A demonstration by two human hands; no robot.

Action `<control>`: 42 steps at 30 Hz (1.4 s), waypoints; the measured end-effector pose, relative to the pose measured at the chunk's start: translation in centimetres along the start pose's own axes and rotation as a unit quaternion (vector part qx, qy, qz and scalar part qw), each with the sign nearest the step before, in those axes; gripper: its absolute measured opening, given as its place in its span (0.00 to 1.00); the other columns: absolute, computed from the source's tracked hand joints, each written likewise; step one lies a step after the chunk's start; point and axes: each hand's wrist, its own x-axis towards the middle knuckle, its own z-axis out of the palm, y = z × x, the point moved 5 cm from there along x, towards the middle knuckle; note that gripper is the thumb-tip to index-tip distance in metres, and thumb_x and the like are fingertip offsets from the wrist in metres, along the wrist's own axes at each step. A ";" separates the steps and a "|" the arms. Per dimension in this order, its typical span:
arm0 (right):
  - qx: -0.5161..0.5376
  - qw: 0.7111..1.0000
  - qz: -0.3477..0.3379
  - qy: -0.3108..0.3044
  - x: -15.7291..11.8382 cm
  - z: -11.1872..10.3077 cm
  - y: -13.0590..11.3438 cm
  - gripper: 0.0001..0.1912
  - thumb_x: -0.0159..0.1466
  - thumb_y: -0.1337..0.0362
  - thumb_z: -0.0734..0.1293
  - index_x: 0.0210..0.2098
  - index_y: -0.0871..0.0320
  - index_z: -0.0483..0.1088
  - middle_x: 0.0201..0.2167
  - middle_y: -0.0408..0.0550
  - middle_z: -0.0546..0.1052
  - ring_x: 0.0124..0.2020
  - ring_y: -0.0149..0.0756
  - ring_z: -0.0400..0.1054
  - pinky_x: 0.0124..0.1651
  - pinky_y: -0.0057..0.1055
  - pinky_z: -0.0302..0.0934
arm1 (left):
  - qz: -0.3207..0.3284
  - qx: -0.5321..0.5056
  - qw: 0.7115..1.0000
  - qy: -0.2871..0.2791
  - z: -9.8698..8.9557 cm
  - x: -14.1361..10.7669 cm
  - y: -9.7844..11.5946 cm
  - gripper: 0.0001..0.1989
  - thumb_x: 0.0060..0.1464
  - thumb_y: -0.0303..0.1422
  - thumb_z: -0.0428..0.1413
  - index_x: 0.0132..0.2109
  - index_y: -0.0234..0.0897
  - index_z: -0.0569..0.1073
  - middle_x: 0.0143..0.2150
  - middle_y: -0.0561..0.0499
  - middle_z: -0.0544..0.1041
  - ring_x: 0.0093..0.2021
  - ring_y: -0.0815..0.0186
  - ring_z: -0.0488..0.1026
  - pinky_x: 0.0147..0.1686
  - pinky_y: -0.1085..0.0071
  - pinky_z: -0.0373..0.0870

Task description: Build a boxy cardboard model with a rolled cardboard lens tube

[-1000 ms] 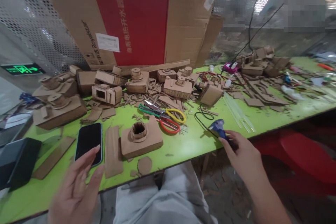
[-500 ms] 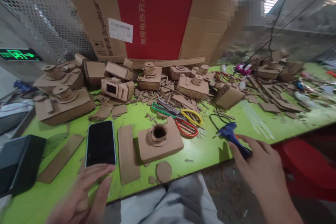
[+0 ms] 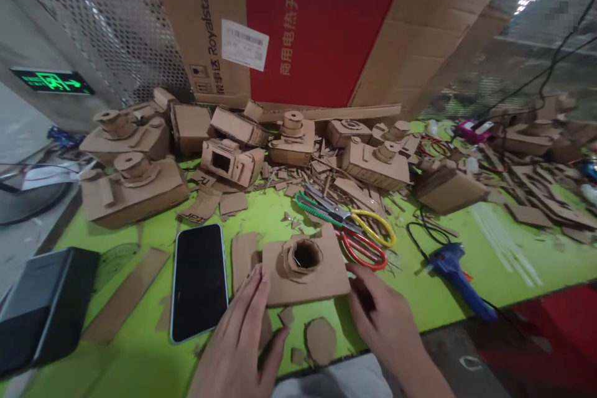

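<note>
A cardboard panel [image 3: 278, 288] with a short many-sided cardboard tube [image 3: 290, 264] standing on it lies in front of me. My left hand [image 3: 240, 329] is at the panel's left edge, fingers stretched out over a cardboard strip [image 3: 243, 250], thumb apart. At the right edge, my right hand [image 3: 385, 314] has its fingers curled against the panel. A cardboard disc [image 3: 321, 341] and small scraps lie just below. Left of my left hand is a phone [image 3: 199, 283] with a dark screen. The blue glue gun [image 3: 454, 277] lies on the table, apart from my right hand.
Scissors with red and yellow handles [image 3: 368, 249] and a green cutter [image 3: 317, 208] lie behind the panel. Several cardboard camera models [image 3: 135, 189] line the back among scraps. Clear glue sticks [image 3: 506, 245] are at right, a dark box [image 3: 46, 305] at left.
My right hand has let go of the glue gun and moved left to the panel. My left hand has moved from the phone to the panel's left edge. The view has shifted left.
</note>
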 end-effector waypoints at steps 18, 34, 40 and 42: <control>0.151 0.987 -0.052 -0.016 0.3 -1.1 0.9 0.16 0.77 0.64 0.63 0.59 0.60 0.77 0.37 0.51 0.87 0.32 0.39 0.83 0.37 0.29 0.75 | -0.124 -0.093 0.985 0.077 -1.1 3.7 0.4 0.32 0.68 0.42 0.62 0.75 0.48 0.69 0.71 0.44 0.78 0.69 0.47 0.78 0.68 0.52 0.78; 0.126 0.991 -0.047 -0.019 0.7 -1.0 0.7 0.20 0.76 0.64 0.62 0.61 0.65 0.77 0.31 0.50 0.85 0.28 0.42 0.80 0.37 0.34 0.75 | -0.196 -0.134 0.967 0.089 0.3 6.7 0.3 0.21 0.65 0.50 0.64 0.58 0.45 0.84 0.58 0.48 0.88 0.58 0.51 0.86 0.60 0.59 0.83; 0.119 0.991 -0.057 -0.010 0.8 -1.1 0.5 0.19 0.76 0.65 0.62 0.60 0.65 0.77 0.31 0.51 0.85 0.28 0.43 0.81 0.35 0.33 0.75 | -0.206 -0.162 0.960 0.096 0.6 6.5 0.7 0.21 0.66 0.49 0.63 0.59 0.46 0.82 0.60 0.47 0.86 0.61 0.50 0.84 0.58 0.60 0.83; 0.116 0.992 -0.057 -0.010 0.7 -0.9 0.6 0.19 0.76 0.65 0.62 0.59 0.64 0.77 0.32 0.52 0.86 0.29 0.43 0.82 0.34 0.33 0.75 | -0.209 -0.161 0.960 0.099 0.8 6.4 0.8 0.21 0.66 0.49 0.63 0.60 0.45 0.82 0.60 0.46 0.86 0.61 0.50 0.84 0.58 0.59 0.84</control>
